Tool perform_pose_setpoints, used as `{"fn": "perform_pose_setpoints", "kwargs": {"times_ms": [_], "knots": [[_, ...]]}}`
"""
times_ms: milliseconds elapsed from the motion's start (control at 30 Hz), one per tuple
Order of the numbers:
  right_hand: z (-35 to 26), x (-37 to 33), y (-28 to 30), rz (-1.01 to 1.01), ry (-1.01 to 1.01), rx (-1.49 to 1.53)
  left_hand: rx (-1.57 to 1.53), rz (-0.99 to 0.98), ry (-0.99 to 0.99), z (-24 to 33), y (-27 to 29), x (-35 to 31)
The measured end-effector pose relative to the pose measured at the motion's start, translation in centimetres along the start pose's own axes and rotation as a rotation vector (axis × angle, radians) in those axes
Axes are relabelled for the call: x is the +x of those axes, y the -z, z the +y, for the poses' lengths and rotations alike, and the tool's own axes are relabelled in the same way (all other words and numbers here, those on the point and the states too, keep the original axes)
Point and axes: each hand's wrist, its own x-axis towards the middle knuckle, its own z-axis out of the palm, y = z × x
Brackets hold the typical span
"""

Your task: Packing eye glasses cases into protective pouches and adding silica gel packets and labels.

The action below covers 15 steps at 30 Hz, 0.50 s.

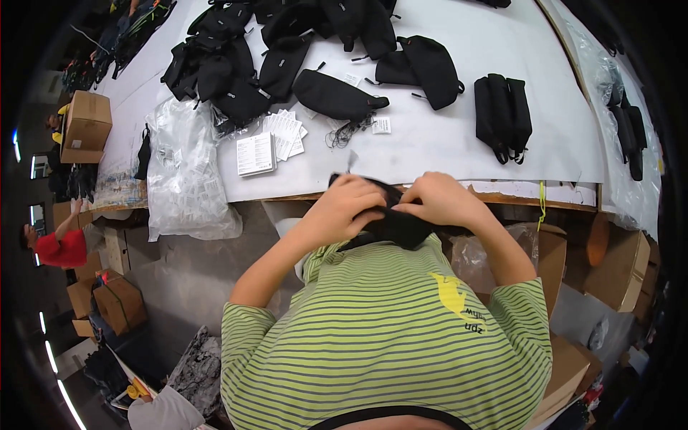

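White table [430, 147]; beside its edge, left hand [350, 205], right hand [438, 201] grip black fabric pouch [405, 228], apparently working opening; next needs steady hold.

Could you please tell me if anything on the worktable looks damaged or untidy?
The white worktable's front edge looks worn, with ragged brown patches showing. Just below a black pouch, thin dark cords lie in a loose tangle.
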Motion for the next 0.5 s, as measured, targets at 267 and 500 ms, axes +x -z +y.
{"fn": "perform_pose_setpoints", "kwargs": {"times_ms": [267, 500], "knots": [[0.8, -1.8, -0.9, -0.022, -0.105, 0.333, -0.435, 0.19, 0.071, -8.0, -1.8, 7.2], [0.6, -3.6, 0.0, 0.188, -0.158, 0.337, 0.415, 0.542, -0.085, -14.6, -5.2, 11.4]]}}
